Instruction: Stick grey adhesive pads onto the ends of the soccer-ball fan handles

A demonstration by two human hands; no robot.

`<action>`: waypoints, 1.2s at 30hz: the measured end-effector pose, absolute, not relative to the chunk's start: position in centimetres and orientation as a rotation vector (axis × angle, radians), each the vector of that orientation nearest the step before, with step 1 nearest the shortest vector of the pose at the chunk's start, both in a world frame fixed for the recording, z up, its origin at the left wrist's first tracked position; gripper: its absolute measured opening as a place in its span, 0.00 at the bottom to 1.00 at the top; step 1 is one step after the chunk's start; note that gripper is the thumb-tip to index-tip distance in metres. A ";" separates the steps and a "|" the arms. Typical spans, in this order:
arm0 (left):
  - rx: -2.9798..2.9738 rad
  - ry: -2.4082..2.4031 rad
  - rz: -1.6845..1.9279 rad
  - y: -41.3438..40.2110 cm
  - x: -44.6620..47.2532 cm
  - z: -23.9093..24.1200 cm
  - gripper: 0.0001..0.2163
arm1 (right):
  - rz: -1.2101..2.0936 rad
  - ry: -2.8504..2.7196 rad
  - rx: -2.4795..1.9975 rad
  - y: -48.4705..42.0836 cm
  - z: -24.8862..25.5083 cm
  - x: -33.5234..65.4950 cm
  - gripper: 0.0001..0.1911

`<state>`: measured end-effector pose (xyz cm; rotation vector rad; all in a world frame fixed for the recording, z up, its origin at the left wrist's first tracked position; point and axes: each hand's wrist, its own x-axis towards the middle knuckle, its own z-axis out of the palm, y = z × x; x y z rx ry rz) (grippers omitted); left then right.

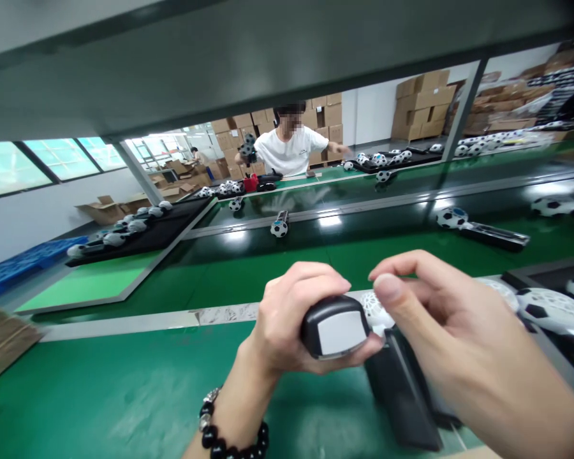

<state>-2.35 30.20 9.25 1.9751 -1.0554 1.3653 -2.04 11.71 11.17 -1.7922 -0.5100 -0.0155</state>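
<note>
My left hand [291, 319] is wrapped round a black handle [310, 328], seen end-on with a pale grey panel [343, 333] on its end facing me. What the far end of this handle carries is hidden. Close to its right side, my right hand [440, 319] has its fingers curled and the thumb tip near the index fingertip; anything between them cannot be made out. Behind and below the hands is a white lattice ball [374, 306], partly covered, beside a blurred black handle [404, 395].
Soccer-ball devices with handles lie along the green conveyor [210, 261], one ball-headed device [452, 218] at right. More white lattice balls [555, 309] sit at my right. A black tray [157, 233] holds several at left. Across the line, a person [291, 150] works. A shelf [220, 70] hangs overhead.
</note>
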 end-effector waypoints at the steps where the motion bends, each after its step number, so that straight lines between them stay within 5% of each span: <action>1: 1.930 -1.057 1.337 30.2 -2.4 9.1 0.22 | 0.036 -0.523 -1.778 11.9 11.0 -2.1 0.24; 5: 1.840 -1.065 1.276 30.3 -2.3 8.7 0.21 | 0.369 -0.715 -1.504 13.0 10.8 -2.7 0.17; 7: 1.846 -1.067 1.296 30.4 -2.1 8.5 0.29 | 0.443 -0.756 -1.358 13.2 10.8 -2.7 0.13; 10: 1.845 -1.127 1.261 30.5 -1.9 8.3 0.41 | 0.544 -0.774 -1.257 12.9 10.6 -1.9 0.14; 13: 1.828 -1.109 1.143 30.6 -1.6 8.0 0.40 | 0.598 -0.786 -1.214 12.3 10.6 -1.1 0.17; 20: 2.204 -0.985 0.872 31.8 5.6 5.4 0.41 | 0.086 -0.796 -2.030 11.6 9.1 4.5 0.25; 24: 2.699 -0.540 0.537 32.8 11.3 3.6 0.33 | 0.014 -0.688 -2.355 9.7 6.3 11.2 0.31; 29: 2.843 -0.192 0.265 35.9 14.9 0.4 0.34 | -0.068 -0.384 -2.707 1.6 4.6 20.2 0.18; 36: 2.959 -0.118 0.152 37.7 14.0 -1.5 0.29 | -0.263 0.417 -2.923 -12.6 2.6 27.3 0.16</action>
